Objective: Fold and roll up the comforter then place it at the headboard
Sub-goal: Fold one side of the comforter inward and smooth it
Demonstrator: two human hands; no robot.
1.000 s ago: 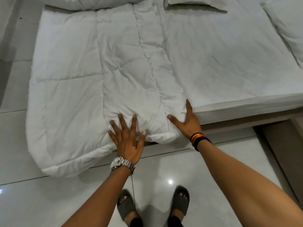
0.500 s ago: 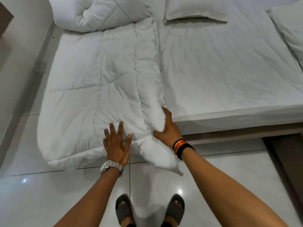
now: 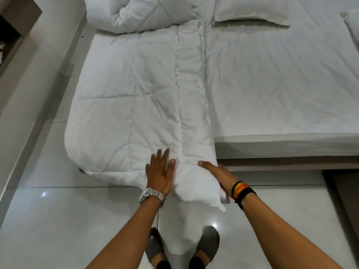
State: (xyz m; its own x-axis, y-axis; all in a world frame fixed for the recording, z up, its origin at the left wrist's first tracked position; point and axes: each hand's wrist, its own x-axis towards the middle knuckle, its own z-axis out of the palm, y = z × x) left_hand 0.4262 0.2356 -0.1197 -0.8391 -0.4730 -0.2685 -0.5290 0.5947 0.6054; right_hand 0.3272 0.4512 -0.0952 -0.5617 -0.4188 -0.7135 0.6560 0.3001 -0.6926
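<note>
A white quilted comforter lies folded into a long strip down the left side of the bed, its near end hanging over the foot of the mattress. Its far end is bunched up near the headboard side. My left hand, with a metal watch, lies flat and fingers apart on the near end. My right hand, with dark and orange bands on the wrist, grips the comforter's right corner, which is pulled off the bed edge toward me.
The bed has a white sheet. A pillow lies at the far middle and another at the far right. Glossy tiled floor surrounds the bed, with a wall at the left. My feet in grey sandals stand below.
My right hand has gathered the comforter's right corner and pulled it off the bed edge toward me. My left hand stays flat on the near end. The view has shifted to show more of the bed's far end.
</note>
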